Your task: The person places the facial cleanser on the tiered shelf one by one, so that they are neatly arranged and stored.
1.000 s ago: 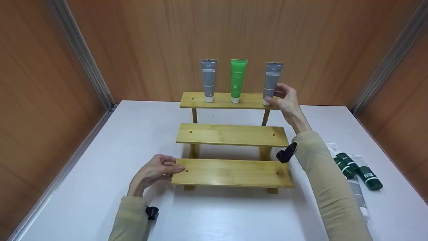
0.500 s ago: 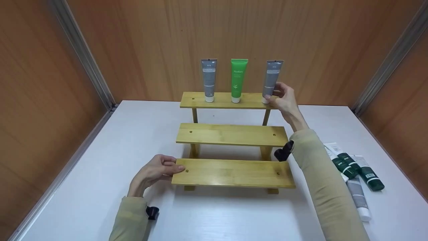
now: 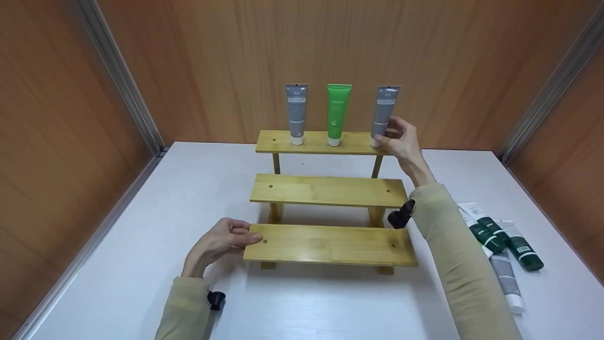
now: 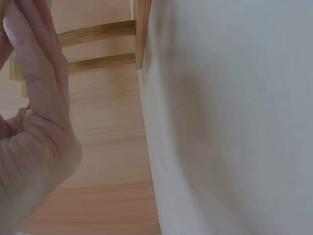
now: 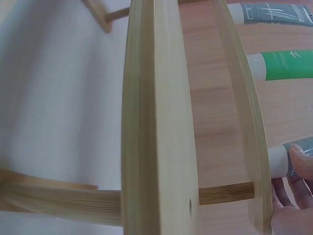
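Held tube: grey-blue tube (image 3: pixel 384 108), slim, with a flat, darker crimped end uppermost, a pale label band below it, a thin light line lower down and a white cap at the bottom; the top leans slightly right.
Its place: cap downward at the right end of the stand's top tier; in the right wrist view the cap meets or nearly meets the board.
Right hand (image 3: pixel 401 142): pinches the tube low down, thumb in front, just above the cap.
Left hand (image 3: pixel 224 239): grips the left end of the lowest tier, thumb on top; the two hands are well apart.
Stand: three-tier wooden stand (image 3: pixel 330 244), yellowish, smooth, with screw holes near the board ends.
Top-tier neighbours: green tube (image 3: pixel 337 112) with white cap, upright mid-board; matching grey tube (image 3: pixel 297 112) upright to its left.
Right of stand: white-and-dark-green tubes (image 3: pixel 523 250) and another grey tube (image 3: pixel 506 277) lie on the white counter (image 3: pixel 141 222).
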The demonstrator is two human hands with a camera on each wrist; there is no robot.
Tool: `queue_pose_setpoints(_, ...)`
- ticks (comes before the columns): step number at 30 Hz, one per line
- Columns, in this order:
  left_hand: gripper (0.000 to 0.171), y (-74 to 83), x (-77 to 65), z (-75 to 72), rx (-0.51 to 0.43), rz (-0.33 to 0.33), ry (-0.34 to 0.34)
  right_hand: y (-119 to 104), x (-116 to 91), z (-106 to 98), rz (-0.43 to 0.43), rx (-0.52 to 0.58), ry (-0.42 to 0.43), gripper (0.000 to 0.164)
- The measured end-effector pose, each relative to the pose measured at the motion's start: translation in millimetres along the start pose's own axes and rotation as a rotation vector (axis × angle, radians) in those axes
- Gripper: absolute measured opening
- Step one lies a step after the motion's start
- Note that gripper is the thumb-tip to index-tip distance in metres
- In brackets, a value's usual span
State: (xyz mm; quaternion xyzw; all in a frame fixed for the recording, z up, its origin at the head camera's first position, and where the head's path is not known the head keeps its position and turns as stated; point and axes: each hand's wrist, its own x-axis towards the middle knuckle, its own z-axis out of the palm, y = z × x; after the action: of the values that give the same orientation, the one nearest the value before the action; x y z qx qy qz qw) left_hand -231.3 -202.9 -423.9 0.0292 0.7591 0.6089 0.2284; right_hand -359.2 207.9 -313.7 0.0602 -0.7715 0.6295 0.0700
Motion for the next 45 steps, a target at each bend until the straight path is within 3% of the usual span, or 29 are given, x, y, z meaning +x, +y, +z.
queue_pose_setpoints(5,0.044,-0.1,0.1,-0.3,-0.012,0.003,-0.004,0.0,-1.1,0.0,0.010,-0.001,0.003,0.058)
queue_pose_setpoints(16,0.051,-1.4,-0.4,-1.1,-0.033,0.019,-0.011,2.4,-10.0,-3.0,-0.057,0.058,0.019,0.059)
queue_pose_setpoints(26,0.048,0.0,-1.6,-0.6,-0.012,0.004,-0.002,6.1,-50.8,-18.7,-0.107,0.010,0.072,0.051)
queue_pose_setpoints(31,0.051,-0.3,-0.4,-0.5,-0.001,0.005,-0.006,19.7,-81.0,-36.6,-0.147,-0.036,0.058,0.048)
queue_pose_setpoints(36,0.051,0.0,0.1,0.1,-0.003,0.007,-0.011,43.1,-109.5,-64.8,-0.146,-0.156,0.044,0.047)
queue_pose_setpoints(45,0.049,-0.4,-0.1,-0.2,-0.010,0.014,-0.015,83.2,-151.5,-125.9,-0.124,-0.373,-0.088,0.049)
